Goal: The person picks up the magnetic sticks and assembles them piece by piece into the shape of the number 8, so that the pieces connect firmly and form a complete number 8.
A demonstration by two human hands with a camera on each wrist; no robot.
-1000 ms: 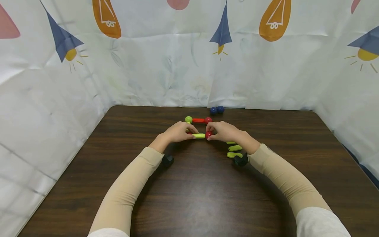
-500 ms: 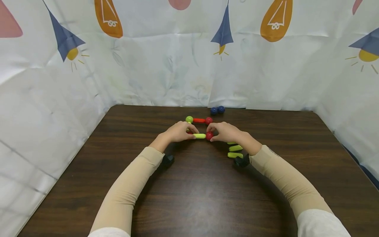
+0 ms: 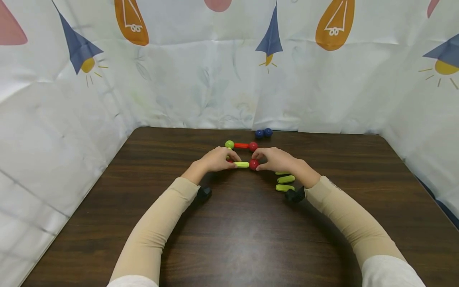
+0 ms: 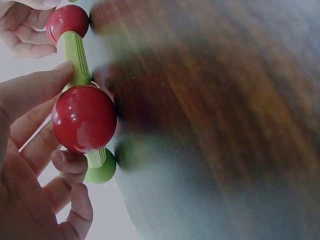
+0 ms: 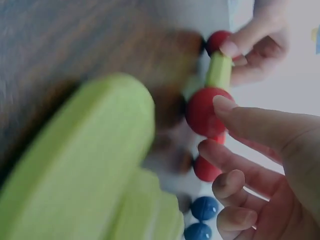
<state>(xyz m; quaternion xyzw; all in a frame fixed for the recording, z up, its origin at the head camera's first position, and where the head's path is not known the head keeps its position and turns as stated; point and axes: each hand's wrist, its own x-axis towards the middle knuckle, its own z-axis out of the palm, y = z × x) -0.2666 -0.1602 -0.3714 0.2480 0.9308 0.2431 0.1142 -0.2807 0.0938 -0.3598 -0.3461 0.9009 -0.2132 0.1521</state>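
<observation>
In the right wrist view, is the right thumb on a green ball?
No, the right hand has its thumb on a red ball, at one end of a light green rod.

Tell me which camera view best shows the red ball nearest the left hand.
The left wrist view: there the red ball appears large and almost fully uncovered beside the left hand. The head view shows only a sliver past that hand; the right wrist view shows it smaller, partly covered by that hand.

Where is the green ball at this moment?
In the head view, the green ball sits beyond the left hand, at the left end of the red rod, opposite the far red ball.
</observation>
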